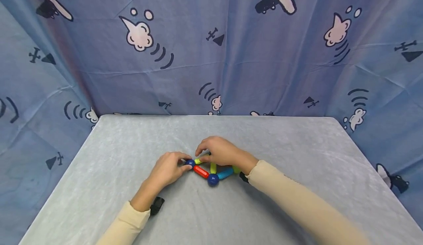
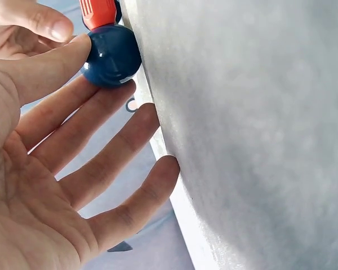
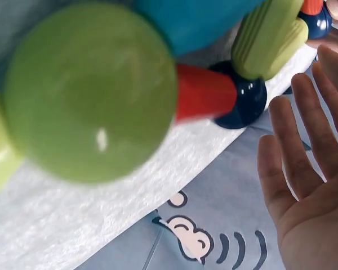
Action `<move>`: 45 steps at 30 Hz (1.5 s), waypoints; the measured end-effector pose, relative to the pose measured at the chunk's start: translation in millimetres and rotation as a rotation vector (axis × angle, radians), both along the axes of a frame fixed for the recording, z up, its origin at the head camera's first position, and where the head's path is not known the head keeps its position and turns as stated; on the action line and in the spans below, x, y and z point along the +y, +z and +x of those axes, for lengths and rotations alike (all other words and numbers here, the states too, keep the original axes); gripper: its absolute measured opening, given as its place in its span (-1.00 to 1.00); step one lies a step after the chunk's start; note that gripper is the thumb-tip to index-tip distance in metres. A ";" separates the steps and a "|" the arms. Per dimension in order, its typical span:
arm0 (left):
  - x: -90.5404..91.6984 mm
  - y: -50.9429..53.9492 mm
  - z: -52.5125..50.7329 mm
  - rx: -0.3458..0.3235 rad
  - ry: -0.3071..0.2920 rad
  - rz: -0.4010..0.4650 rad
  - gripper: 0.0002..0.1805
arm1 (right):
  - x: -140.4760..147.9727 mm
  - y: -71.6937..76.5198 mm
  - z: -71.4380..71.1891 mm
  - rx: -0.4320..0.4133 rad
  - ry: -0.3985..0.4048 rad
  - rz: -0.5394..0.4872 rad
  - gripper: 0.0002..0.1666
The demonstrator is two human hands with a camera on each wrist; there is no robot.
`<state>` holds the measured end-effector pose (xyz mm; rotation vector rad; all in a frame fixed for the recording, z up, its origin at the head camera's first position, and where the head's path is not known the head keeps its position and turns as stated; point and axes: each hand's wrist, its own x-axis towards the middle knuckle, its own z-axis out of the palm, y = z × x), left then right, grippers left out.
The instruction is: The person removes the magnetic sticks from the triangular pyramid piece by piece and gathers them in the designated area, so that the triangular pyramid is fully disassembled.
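Note:
A structure of coloured rods and balls lies on the table. At its left end my left hand (image 1: 167, 168) holds a blue ball (image 2: 111, 56) between thumb and fingers, its other fingers spread. A red rod (image 1: 201, 171) runs from that ball to a second blue ball (image 1: 213, 179) at the front. My right hand (image 1: 220, 151) hovers over the back of the structure, by a yellow-green rod (image 1: 198, 161). In the right wrist view its fingers are loosely extended, apart from the rods. Behind, a dark blue ball (image 3: 245, 101) joins a short red rod (image 3: 205, 94).
A light blue rod (image 1: 226, 173) and a green ball (image 3: 90, 93) form the structure's right side, close to the right wrist. The table (image 1: 132, 135) has a pale cloth cover. A patterned blue curtain (image 1: 185, 91) hangs behind its far edge.

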<state>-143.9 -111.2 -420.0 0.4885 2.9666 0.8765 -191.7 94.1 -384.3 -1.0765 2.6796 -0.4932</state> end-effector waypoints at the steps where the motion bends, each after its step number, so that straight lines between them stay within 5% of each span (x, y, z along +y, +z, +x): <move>1: -0.3 -0.1 0.1 0.005 -0.002 0.001 -0.72 | -2.3 -0.7 -0.2 -0.003 0.005 0.002 -0.80; 18: -0.3 -0.2 -0.5 0.009 -0.006 0.007 -0.73 | -7.2 -14.0 -1.4 -0.055 -0.055 -0.013 -0.88; 45: 1.0 0.9 -1.1 -0.020 0.030 0.005 -0.72 | -0.7 -20.9 -7.9 0.002 -0.012 0.012 -0.81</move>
